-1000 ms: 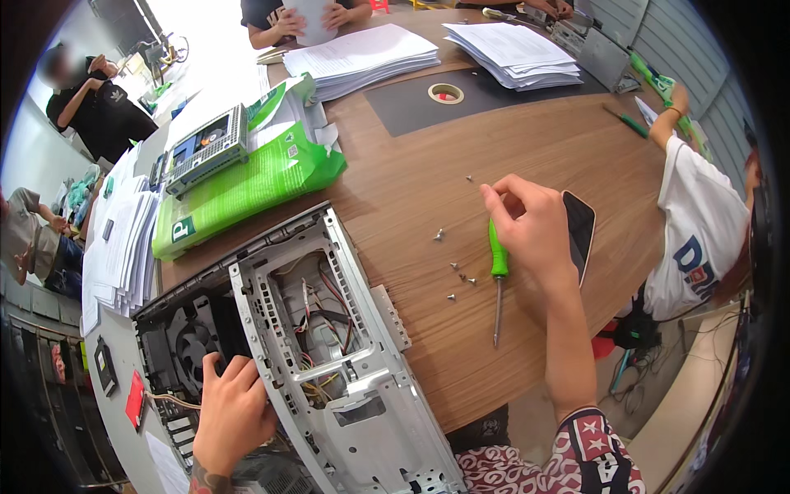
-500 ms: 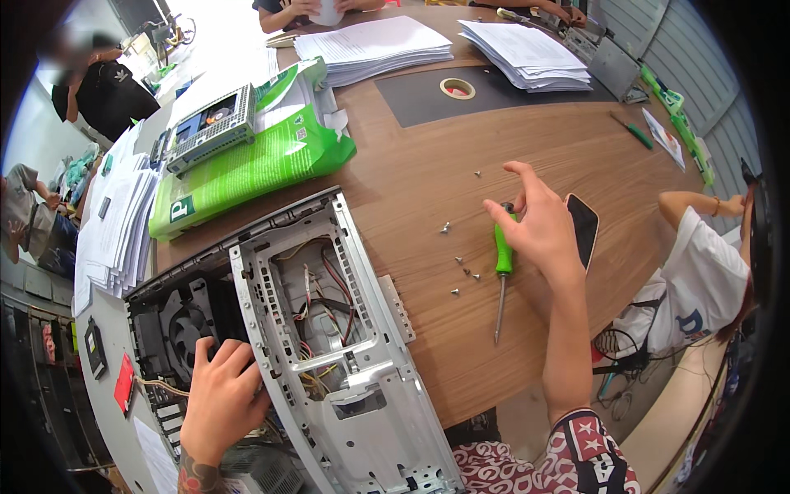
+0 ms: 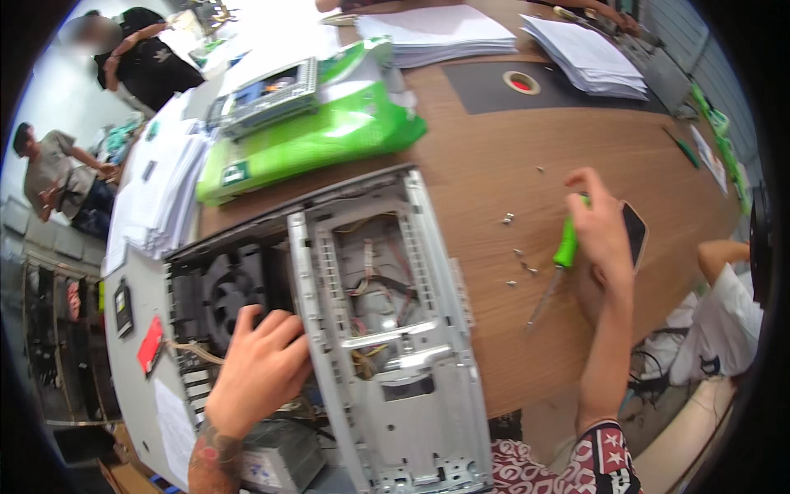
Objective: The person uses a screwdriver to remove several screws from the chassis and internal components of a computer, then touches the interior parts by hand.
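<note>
An open computer case [image 3: 415,428] lies on the table in front of me, with its silver frame and a black fan [image 3: 230,292] showing. My left hand [image 3: 259,370] reaches into it just below the fan, fingers bent against the metal frame; its fingertips are partly hidden. To the right of the case, my right hand [image 3: 602,230] has its fingers around the upper handle of a green screwdriver [image 3: 565,247]. The screwdriver's shaft slants down toward me, close to the tabletop. Several small screws [image 3: 508,218] are scattered left of it.
Beyond my right hand lies a phone [image 3: 634,235]. A silver metal drive unit [image 3: 271,97] rests on a green paper package [image 3: 321,132] behind the case. Paper stacks [image 3: 444,33], a tape roll [image 3: 521,82] and a red card-like piece [image 3: 151,346] are around. Other people are nearby.
My right hand has come down onto the screwdriver, closing on its handle and tilting it. The whole view has shifted, so things appear farther right. My left hand stays in the case.
</note>
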Demonstrator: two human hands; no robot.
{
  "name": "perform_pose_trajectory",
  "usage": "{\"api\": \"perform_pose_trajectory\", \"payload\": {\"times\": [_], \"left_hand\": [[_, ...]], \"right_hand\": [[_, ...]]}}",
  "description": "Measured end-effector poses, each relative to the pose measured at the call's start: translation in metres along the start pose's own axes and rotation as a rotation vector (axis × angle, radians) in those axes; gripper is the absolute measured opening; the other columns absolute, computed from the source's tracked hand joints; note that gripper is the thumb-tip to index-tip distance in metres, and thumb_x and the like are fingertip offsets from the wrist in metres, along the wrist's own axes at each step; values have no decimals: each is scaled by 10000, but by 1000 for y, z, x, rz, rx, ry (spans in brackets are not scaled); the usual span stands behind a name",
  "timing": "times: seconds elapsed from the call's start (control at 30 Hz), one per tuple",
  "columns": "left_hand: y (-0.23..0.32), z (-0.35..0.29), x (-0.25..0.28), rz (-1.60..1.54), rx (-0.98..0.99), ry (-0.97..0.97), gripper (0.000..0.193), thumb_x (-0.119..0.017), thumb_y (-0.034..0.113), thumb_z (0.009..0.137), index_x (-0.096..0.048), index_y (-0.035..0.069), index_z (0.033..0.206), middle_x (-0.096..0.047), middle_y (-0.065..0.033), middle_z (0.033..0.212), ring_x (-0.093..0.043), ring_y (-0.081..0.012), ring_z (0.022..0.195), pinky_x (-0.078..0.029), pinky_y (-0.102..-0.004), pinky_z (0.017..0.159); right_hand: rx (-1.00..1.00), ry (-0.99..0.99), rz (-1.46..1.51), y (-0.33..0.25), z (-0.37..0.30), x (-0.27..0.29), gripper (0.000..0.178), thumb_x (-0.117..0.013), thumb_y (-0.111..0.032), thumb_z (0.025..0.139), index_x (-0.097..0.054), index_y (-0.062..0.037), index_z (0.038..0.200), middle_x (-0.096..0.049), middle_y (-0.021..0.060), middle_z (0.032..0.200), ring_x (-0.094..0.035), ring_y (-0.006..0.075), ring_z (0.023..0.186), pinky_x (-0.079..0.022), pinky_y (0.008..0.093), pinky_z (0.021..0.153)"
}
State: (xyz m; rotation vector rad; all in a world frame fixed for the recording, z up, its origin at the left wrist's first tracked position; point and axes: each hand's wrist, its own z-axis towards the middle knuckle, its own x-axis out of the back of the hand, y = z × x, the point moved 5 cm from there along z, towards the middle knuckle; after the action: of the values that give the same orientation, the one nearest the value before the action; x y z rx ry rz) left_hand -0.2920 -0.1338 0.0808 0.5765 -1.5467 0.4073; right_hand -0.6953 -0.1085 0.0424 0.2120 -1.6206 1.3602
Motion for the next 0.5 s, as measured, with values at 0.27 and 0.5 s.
{"api": "perform_pose_trajectory", "payload": {"times": [0.27, 0.5], "left_hand": [[-3, -1, -5, -28, 9, 48, 226, -708, 39, 693, -660, 70, 912, -602, -43, 940, -574, -241, 939, -398, -442, 908], [-1, -1, -4, -22, 19, 31, 179, -748, 126, 767, -668, 92, 923, -600, -22, 913, -581, -219, 926, -409, -481, 928]], "right_hand": [[-185, -90, 1051, 9, 2, -16, 191, -514, -225, 946, -623, -68, 952, -483, -15, 707, -458, 60, 576, -358, 217, 495], [-164, -22, 995, -14, -12, -36, 203, -503, -262, 1003, -598, -85, 974, -522, -7, 731, -491, 85, 569, -372, 245, 425]]}}
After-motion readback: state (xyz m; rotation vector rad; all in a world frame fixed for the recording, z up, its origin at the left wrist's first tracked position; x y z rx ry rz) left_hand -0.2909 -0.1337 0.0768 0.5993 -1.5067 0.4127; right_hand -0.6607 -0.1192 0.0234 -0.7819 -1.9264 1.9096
